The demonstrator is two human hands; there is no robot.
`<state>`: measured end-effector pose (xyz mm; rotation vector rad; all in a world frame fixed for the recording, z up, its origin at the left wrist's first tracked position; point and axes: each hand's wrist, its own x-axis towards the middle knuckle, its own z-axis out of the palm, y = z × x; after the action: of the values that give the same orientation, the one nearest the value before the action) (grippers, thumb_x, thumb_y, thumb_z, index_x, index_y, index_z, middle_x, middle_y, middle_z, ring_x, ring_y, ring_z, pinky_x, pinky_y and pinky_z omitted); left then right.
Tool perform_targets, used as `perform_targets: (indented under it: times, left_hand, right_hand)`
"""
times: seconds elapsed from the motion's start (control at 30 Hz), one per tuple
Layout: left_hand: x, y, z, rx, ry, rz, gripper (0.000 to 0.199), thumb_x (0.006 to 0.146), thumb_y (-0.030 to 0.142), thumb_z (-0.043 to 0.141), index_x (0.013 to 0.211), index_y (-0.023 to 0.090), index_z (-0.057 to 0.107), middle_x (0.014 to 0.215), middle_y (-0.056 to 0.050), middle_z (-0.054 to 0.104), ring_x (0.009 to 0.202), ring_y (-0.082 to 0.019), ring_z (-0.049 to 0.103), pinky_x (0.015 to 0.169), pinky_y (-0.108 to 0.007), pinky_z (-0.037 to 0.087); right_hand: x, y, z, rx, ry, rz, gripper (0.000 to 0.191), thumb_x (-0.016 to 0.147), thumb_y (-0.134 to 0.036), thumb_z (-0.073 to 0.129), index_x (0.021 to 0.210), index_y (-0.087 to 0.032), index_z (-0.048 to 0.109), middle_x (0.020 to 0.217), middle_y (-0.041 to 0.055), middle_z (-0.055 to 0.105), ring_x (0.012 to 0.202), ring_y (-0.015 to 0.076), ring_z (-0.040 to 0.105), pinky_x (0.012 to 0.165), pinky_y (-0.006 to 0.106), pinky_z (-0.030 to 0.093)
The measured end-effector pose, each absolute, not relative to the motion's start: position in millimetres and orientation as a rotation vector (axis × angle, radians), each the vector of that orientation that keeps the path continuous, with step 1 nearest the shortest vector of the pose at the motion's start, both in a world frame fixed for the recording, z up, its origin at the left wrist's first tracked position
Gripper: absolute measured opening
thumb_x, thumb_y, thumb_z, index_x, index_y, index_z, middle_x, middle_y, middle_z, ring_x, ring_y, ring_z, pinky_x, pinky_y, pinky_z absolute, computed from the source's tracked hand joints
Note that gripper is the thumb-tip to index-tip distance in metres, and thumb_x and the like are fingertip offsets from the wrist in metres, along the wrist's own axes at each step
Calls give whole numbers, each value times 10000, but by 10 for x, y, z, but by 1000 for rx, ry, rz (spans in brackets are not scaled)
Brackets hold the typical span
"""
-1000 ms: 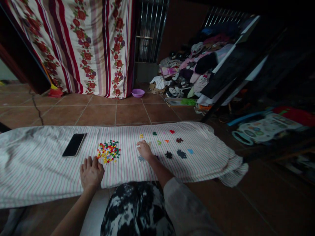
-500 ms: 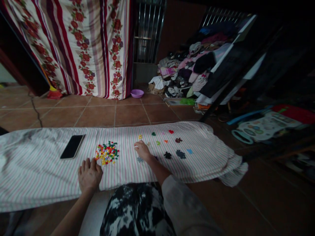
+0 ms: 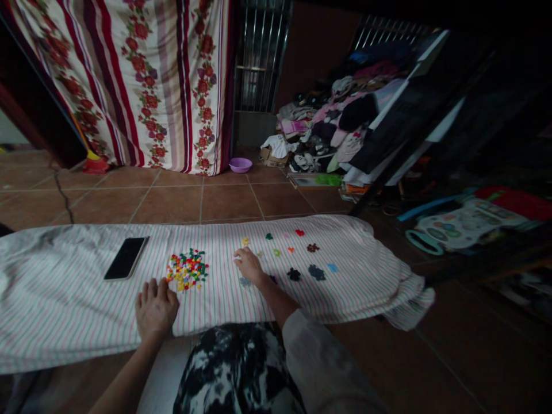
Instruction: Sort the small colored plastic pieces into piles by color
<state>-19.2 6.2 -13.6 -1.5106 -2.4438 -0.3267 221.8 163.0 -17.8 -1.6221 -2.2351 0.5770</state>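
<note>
On the striped cloth [image 3: 224, 307] lies a mixed heap of small coloured pieces [image 3: 187, 269], too small to name by kind. My left hand [image 3: 156, 307] rests flat beside the heap's lower left edge, fingers loosely stretched. My right hand [image 3: 249, 264] is bent with its fingertips together, and white shows at the tips; whether that is a held piece or one on the cloth I cannot tell. Around it lie small single-colour groups: yellow pieces [image 3: 245, 241], grey pieces [image 3: 245, 282], lime green pieces [image 3: 276, 252], black pieces [image 3: 294, 274] and dark grey pieces [image 3: 317, 272].
A phone [image 3: 126, 259] lies left of the heap. More groups sit farther right, such as brown pieces [image 3: 313, 248], red pieces [image 3: 299, 233] and blue pieces [image 3: 332, 268]. Beyond the cloth are a purple basin [image 3: 240, 165], a hanging curtain [image 3: 168, 86] and a clothes pile [image 3: 332, 115].
Hardly anything differs. My right hand stays at nearly the same spot with its fingertips together, and my left hand keeps its place beside the heap.
</note>
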Motion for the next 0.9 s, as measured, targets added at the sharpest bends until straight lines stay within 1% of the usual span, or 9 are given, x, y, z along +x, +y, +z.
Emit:
perform_targets:
  times: [0.2, 0.3, 0.37, 0.47, 0.6, 0.77, 0.9]
  left_hand:
    - [-191, 63, -135, -1515, -2444, -351, 479, 890, 264, 346, 1277, 98, 576, 1344, -189, 551, 1301, -307, 451, 1074, -456, 329]
    - [-194, 65, -142, -1516, -2453, -357, 479, 884, 265, 359, 1280, 103, 575, 1346, -187, 552, 1303, -307, 451, 1074, -455, 330]
    - [-197, 67, -146, -1514, -2458, -366, 479, 880, 261, 374, 1283, 99, 575, 1348, -195, 551, 1303, -313, 452, 1076, -461, 330]
    - [-201, 67, -151, -1512, -2452, -367, 474, 880, 256, 382, 1279, 96, 581, 1349, -203, 551, 1298, -319, 460, 1075, -468, 334]
    - [-206, 64, -163, -1518, -2417, -337, 467, 892, 261, 360, 1266, 100, 589, 1339, -189, 562, 1293, -319, 468, 1068, -460, 347]
    - [-210, 72, -196, -1506, -2406, -349, 464, 887, 265, 365, 1259, 103, 592, 1332, -185, 567, 1299, -317, 460, 1076, -458, 336]
    - [-215, 76, -205, -1513, -2404, -358, 465, 891, 270, 359, 1254, 101, 596, 1338, -185, 562, 1301, -317, 455, 1081, -461, 331]
  right_hand:
    - [2203, 1641, -168, -1643, -2246, 591, 229, 871, -248, 589, 1089, -213, 649, 1112, 59, 603, 970, 152, 597, 849, 245, 428]
    - [2220, 1652, -194, -1597, -2232, 630, 273, 860, -275, 621, 1120, -200, 650, 1113, 70, 613, 936, 147, 604, 860, 245, 431]
    - [2249, 1673, -209, -1560, -2218, 623, 274, 865, -288, 621, 1120, -192, 655, 1107, 75, 624, 946, 151, 606, 873, 248, 434]
    - [2326, 1758, -192, -1570, -2160, 560, 235, 901, -265, 562, 1100, -196, 666, 1100, 78, 638, 997, 158, 601, 880, 247, 434]
    - [2451, 1974, -78, -1709, -2101, 474, 257, 908, -192, 516, 1120, -189, 661, 1113, 87, 642, 1027, 160, 590, 879, 239, 428]
    - [2485, 2214, 42, -1846, -2172, 432, 307, 859, -211, 602, 1157, -160, 653, 1136, 112, 632, 1042, 190, 585, 868, 251, 433]
    - [2402, 2303, 23, -1896, -2219, 461, 351, 826, -225, 645, 1168, -150, 654, 1159, 130, 614, 994, 201, 608, 840, 252, 438]
